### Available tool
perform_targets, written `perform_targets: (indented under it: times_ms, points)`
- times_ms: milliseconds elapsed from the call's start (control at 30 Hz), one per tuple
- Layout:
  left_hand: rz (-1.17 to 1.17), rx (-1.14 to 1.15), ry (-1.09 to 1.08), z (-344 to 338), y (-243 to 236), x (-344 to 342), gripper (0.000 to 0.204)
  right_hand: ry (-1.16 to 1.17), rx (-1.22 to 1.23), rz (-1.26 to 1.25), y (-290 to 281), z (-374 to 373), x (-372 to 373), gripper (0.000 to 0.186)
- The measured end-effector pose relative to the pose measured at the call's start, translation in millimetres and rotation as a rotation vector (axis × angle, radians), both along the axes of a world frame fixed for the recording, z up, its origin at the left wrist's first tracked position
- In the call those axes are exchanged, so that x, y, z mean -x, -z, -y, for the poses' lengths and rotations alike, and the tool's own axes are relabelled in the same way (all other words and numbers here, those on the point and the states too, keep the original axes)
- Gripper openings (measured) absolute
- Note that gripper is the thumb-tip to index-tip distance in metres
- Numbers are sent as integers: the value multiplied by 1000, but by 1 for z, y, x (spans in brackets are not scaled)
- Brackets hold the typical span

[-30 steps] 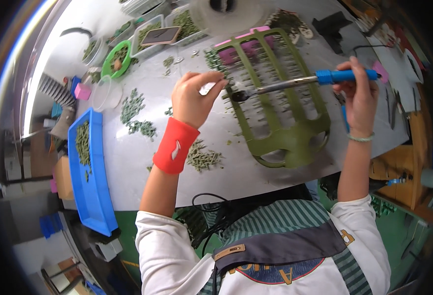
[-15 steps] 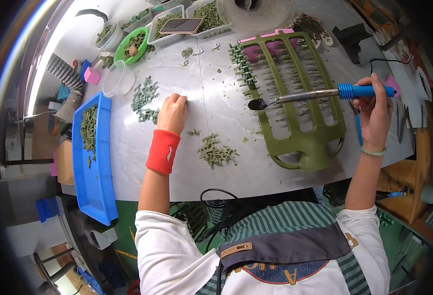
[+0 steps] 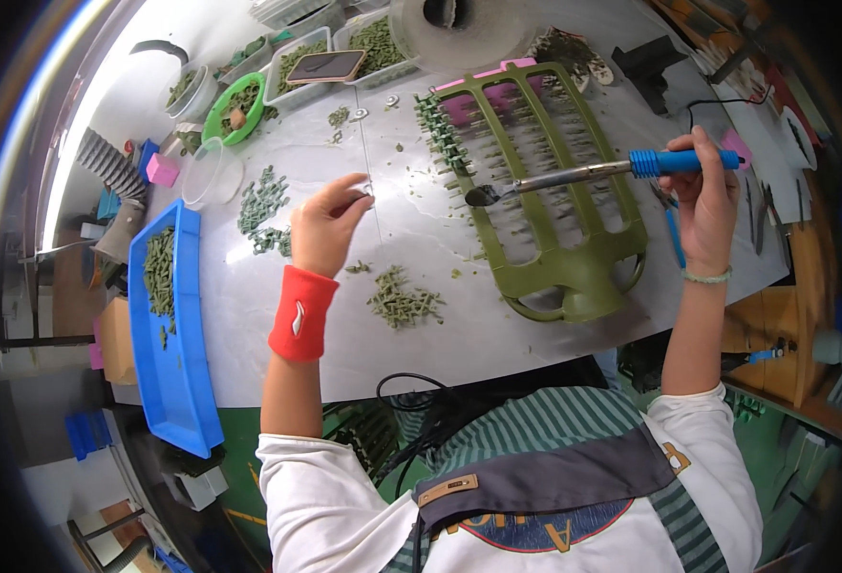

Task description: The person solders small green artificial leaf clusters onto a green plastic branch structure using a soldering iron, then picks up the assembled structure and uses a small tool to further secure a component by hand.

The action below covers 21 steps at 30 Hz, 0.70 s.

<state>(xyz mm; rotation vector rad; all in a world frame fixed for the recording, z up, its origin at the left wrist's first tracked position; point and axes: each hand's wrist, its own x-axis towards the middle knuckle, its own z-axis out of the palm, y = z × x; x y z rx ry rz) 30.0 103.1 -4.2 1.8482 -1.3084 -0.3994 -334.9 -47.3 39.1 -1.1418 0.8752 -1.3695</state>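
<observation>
My left hand (image 3: 327, 229), with a red wristband, is raised over the table, thumb and fingertips pinched together. Whatever lies between them is too small to make out. My right hand (image 3: 705, 215) grips the blue handle of a soldering iron (image 3: 574, 179), whose dark, spoon-shaped tip hovers by the left bar of an olive-green frame (image 3: 588, 301). Small green pieces (image 3: 440, 129) line the upper part of that bar, and rows of thin spikes show between the bars. Left of my left hand lies a pile of green pieces (image 3: 264, 205); a second pile of olive pieces (image 3: 404, 301) is nearer me.
A long blue tray (image 3: 213, 382) with olive pieces stands at the left. Farther back are a clear tub (image 3: 213, 172), a green bowl (image 3: 213, 124), and boxes of pieces with a phone (image 3: 325, 66) on top. A black stand (image 3: 645, 72) and cord are at the far right.
My left hand has lifted from the table beside the green pile, its fingertips still together. The soldering iron stays in my right hand near the frame's left bar. The whole view has shifted slightly.
</observation>
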Motion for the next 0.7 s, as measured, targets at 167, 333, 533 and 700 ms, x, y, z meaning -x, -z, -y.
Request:
perform_targets:
  times_ms: [167, 333, 533, 700]
  points:
    - [79, 185, 201, 27, -21, 63, 17, 6, 2, 7, 5, 4, -4, 29]
    - [241, 219, 174, 46, -15, 77, 16, -2, 12, 38, 18, 7, -9, 26]
    - [475, 286, 165, 56, -6, 80, 13, -14, -10, 84, 30, 10, -15, 27]
    - [489, 276, 160, 60, -5, 79, 13, -34, -20, 97, 34, 14, -16, 28]
